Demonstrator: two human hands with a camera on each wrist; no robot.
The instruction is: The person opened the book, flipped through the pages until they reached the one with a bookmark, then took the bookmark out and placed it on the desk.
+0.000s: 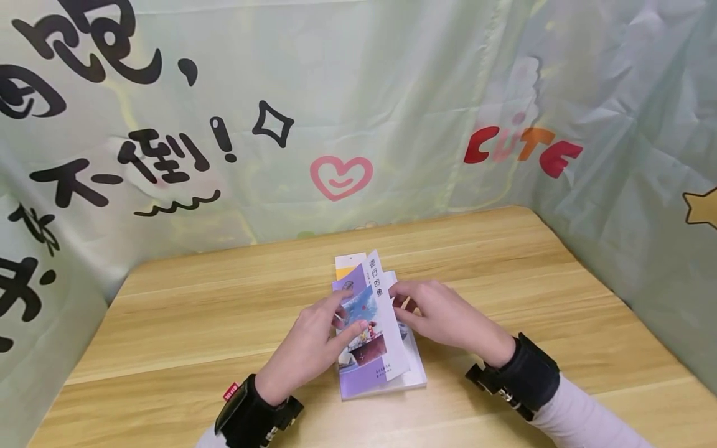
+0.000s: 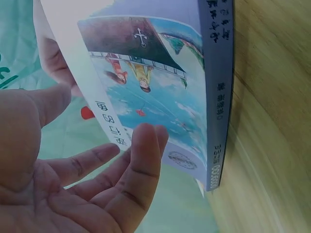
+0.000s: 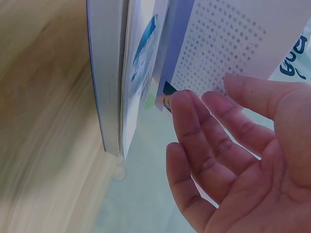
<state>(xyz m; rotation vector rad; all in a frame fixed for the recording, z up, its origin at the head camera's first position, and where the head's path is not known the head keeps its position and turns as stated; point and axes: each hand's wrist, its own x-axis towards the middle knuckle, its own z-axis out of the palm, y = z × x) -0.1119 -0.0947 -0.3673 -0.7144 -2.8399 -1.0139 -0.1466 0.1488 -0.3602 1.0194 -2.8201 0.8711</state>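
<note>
A paperback book [image 1: 364,367] with a purple cover and a painted picture lies on the wooden table. Its front cover [image 1: 381,311] is partly lifted along the right side, and the left wrist view shows the purple spine [image 2: 221,97]. My left hand [image 1: 316,336] is over the outside of that cover, fingers loosely bent and thumb apart from them. By the lifted edge is my right hand [image 1: 442,311], its relaxed fingers against or close to the printed inner flap [image 3: 218,43]. Whether the fingertips touch is hard to tell.
A white and yellow card-like piece [image 1: 348,261] sticks out beyond the book's top edge. The wooden table [image 1: 224,311] extends on both sides. Behind it hangs a pale green cloth [image 1: 392,93] with printed lettering. Black bands with small cameras [image 1: 529,376] sit on both wrists.
</note>
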